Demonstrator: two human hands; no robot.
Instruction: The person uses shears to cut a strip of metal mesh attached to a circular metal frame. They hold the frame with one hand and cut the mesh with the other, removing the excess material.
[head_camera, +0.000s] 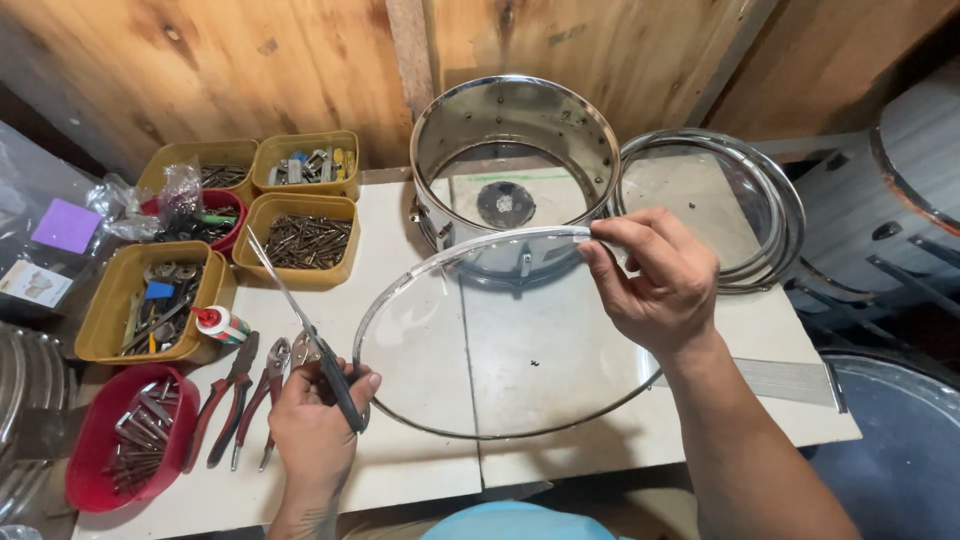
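Clear drumhead (500, 350), both hands at rim

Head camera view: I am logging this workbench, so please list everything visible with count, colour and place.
clear round head: one, transparent with metal rim, bench centre
drum shell: one, chrome, behind it
metal hoops: stacked, chrome, right of shell
scissors: one, dark handles
yellow trays: four, holding screws and parts, left
red tubs: two, holding hardware, left
pliers: two, red-handled, beside the near tub
glue bottle: one, white and red
table: one, white
left hand: holds scissors
right hand: grips head rim
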